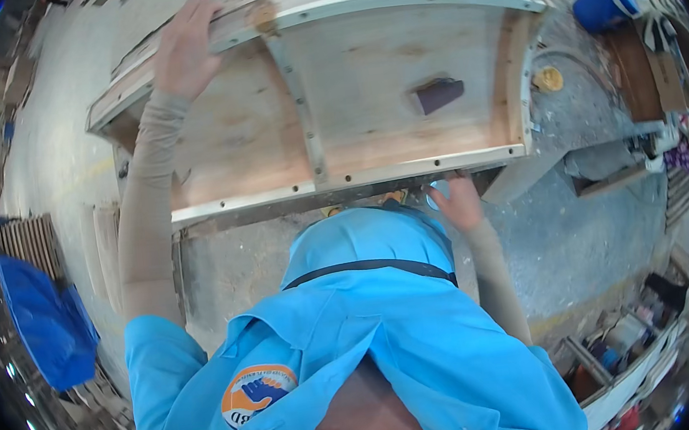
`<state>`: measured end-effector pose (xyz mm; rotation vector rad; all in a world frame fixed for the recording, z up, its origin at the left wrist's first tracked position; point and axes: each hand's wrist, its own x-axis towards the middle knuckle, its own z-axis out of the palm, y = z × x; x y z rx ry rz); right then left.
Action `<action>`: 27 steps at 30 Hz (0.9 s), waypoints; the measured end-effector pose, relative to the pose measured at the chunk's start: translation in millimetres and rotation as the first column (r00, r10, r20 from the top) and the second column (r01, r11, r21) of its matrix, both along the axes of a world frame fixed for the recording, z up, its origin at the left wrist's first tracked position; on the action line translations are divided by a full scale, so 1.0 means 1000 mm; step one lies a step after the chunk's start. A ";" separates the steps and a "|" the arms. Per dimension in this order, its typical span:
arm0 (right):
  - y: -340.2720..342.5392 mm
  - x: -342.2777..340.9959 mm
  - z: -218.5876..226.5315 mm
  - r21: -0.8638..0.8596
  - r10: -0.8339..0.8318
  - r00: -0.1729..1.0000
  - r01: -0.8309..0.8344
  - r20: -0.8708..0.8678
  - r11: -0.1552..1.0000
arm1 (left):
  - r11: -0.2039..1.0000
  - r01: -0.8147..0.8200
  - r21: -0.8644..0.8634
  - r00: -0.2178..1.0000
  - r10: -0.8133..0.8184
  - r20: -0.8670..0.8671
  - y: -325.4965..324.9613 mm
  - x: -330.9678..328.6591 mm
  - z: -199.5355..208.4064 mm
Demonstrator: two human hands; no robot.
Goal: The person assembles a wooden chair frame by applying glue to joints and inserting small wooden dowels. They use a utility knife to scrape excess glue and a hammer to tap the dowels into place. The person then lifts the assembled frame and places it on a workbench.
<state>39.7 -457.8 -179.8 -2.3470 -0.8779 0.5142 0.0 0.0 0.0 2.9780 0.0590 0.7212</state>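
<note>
A large wooden frame panel point(380, 73) lies in front of me, with pale rails, a cross strut and a plywood sheet inside. Dark fastener heads dot its rails. My left hand point(185, 51) is closed over the far rail, towards the left corner. At the near rail, right of the middle, my right hand point(459, 202) grips the edge from below; its thumb stands apart and its fingertips are hidden by the frame. A dark purple piece, perhaps sandpaper point(439, 95), rests on the plywood sheet.
A blue bucket point(605, 3) and a cardboard box point(650, 69) stand at the far right. Nearer lies a yellow round item point(548, 79). Wood scraps and clutter line the right side. On the left, a blue sheet point(49, 321) hangs by stacked wooden slats point(28, 244).
</note>
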 end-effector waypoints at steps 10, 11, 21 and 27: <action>-0.005 0.008 0.078 0.029 0.160 0.973 -0.157 -0.167 0.987 | 1.000 -0.001 -0.023 1.000 0.002 0.010 0.001 -0.016 0.018; -0.008 0.010 0.082 0.021 0.176 0.966 -0.175 -0.188 0.984 | 1.000 -0.001 -0.022 1.000 0.001 0.005 0.000 -0.014 0.017; -0.041 0.088 0.135 0.096 -0.013 0.899 0.062 -0.438 0.993 | 1.000 -0.021 0.014 1.000 0.021 0.004 -0.002 -0.013 0.018; -0.035 0.201 0.123 0.390 -0.388 0.918 0.388 -0.082 0.835 | 0.998 -0.060 -0.019 0.997 0.060 -0.041 0.004 -0.014 0.013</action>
